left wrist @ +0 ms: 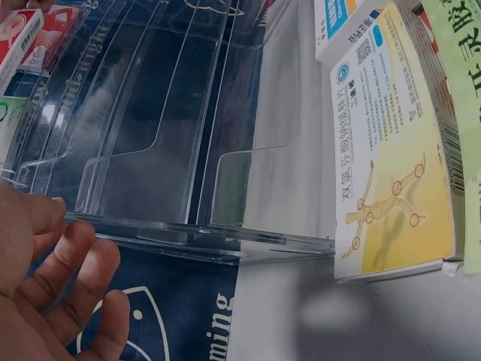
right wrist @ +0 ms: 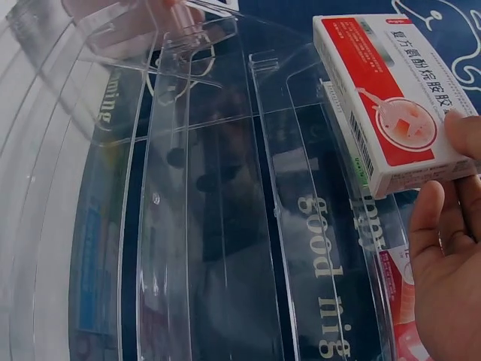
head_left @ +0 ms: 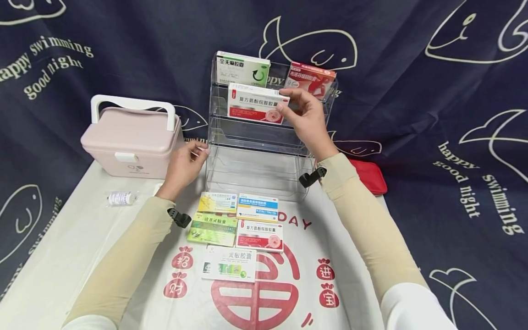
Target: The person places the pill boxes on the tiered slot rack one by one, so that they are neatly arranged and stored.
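Note:
My right hand (head_left: 307, 117) pinches the right end of a white-and-red medicine box (head_left: 253, 107) between thumb and fingers. That box is at the upper part of a clear tiered rack (head_left: 255, 169), in front of a white-and-green box (head_left: 243, 71) in the top tier. A red medicine box (head_left: 311, 80) stands at the top right, behind my right hand. My left hand (head_left: 185, 165) is at the rack's left side, its fingers loosely bent. In the left wrist view its fingertips (left wrist: 101, 259) lie right by the rack's side edge, with nothing held between them.
Before the rack lie a yellow-and-white box (head_left: 217, 202), a blue-and-white box (head_left: 257, 207), a green box (head_left: 212, 229), another white-and-red box (head_left: 260, 236) and a white box (head_left: 228, 263). A pink case (head_left: 129, 142) and small bottle (head_left: 121, 198) are left; a red pouch (head_left: 369, 177) is right.

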`<act>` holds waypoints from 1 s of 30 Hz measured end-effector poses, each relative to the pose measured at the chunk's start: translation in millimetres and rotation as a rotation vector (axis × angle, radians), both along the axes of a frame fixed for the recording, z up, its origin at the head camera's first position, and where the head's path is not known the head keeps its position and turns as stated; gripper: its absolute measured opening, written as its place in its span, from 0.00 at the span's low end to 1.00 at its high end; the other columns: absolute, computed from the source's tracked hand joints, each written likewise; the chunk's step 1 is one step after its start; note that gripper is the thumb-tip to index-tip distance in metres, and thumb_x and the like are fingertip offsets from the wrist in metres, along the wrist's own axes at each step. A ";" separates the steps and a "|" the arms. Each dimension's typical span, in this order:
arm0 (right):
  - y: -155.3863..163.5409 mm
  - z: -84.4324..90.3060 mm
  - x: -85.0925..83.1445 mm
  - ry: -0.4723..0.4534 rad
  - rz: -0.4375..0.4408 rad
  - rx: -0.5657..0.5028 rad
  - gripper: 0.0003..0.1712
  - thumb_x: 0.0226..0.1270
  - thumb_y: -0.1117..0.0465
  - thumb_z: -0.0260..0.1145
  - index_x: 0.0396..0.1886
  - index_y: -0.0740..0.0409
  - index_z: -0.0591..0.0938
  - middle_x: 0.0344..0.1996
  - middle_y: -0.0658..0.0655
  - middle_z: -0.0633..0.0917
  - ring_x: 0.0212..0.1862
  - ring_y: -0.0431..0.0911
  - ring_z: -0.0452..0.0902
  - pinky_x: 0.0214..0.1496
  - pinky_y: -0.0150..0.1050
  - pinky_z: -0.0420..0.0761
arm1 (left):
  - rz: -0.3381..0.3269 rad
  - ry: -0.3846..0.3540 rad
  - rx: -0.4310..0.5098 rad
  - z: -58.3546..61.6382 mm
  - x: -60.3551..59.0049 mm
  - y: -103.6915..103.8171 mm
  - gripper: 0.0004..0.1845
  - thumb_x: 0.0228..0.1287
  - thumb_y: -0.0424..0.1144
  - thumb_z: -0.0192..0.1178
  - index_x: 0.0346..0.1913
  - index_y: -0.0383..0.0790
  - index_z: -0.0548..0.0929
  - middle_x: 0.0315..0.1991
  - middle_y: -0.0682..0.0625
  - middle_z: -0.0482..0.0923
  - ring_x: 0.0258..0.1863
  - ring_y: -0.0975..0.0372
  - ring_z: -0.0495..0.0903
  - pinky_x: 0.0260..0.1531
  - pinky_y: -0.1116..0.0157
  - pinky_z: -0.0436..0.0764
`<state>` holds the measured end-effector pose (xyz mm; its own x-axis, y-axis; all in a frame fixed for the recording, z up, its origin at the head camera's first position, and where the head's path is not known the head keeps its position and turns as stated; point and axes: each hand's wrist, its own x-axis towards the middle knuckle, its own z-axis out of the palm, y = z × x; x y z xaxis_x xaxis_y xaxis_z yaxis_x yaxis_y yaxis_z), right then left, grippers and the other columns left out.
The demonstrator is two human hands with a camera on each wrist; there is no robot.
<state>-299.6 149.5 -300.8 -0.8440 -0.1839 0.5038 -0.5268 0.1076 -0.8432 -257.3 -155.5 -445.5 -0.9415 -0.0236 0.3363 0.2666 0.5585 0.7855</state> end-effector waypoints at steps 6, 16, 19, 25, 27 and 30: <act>2.7 -12.8 -26.7 -0.026 -0.026 -0.026 0.17 0.66 0.69 0.72 0.54 0.59 0.85 0.46 0.57 0.86 0.49 0.49 0.80 0.45 0.37 0.79 | -0.002 -0.005 -0.001 -0.1 -0.4 -0.7 0.11 0.73 0.39 0.62 0.49 0.36 0.85 0.34 0.44 0.83 0.31 0.53 0.79 0.37 0.59 0.75; -6.8 -3.0 -47.4 -0.031 -0.072 -0.026 0.18 0.66 0.70 0.72 0.54 0.57 0.85 0.48 0.57 0.86 0.51 0.49 0.79 0.47 0.37 0.79 | -0.004 -0.020 -0.001 2.1 -0.3 -1.4 0.11 0.73 0.40 0.62 0.50 0.37 0.84 0.35 0.44 0.82 0.32 0.53 0.79 0.37 0.59 0.74; -10.9 -0.4 -50.3 -0.026 -0.068 -0.027 0.18 0.66 0.69 0.73 0.54 0.57 0.85 0.49 0.57 0.85 0.51 0.49 0.79 0.47 0.38 0.79 | -0.008 -0.015 -0.005 2.3 -0.9 -1.4 0.11 0.73 0.40 0.62 0.50 0.36 0.84 0.35 0.44 0.83 0.32 0.53 0.79 0.37 0.59 0.75; -17.7 -2.8 -57.1 -0.020 -0.066 -0.004 0.17 0.66 0.68 0.72 0.54 0.59 0.84 0.48 0.57 0.85 0.50 0.49 0.79 0.48 0.38 0.80 | -0.013 -0.012 -0.013 1.3 -0.7 -1.8 0.11 0.73 0.39 0.62 0.50 0.36 0.84 0.36 0.43 0.83 0.33 0.51 0.80 0.37 0.58 0.76; -19.9 -4.2 -58.6 -0.021 -0.071 0.017 0.17 0.66 0.69 0.72 0.55 0.60 0.84 0.47 0.57 0.85 0.50 0.48 0.79 0.48 0.37 0.80 | -0.012 -0.015 -0.016 1.2 -0.3 -1.8 0.11 0.73 0.39 0.61 0.50 0.36 0.84 0.36 0.43 0.83 0.33 0.51 0.80 0.38 0.58 0.76; -23.9 -1.6 -54.7 -0.014 -0.081 0.047 0.17 0.67 0.71 0.70 0.55 0.63 0.84 0.47 0.57 0.85 0.49 0.49 0.79 0.46 0.36 0.79 | -0.012 -0.022 -0.014 2.4 -0.2 -1.4 0.11 0.73 0.39 0.61 0.50 0.36 0.84 0.36 0.44 0.83 0.33 0.51 0.80 0.38 0.58 0.76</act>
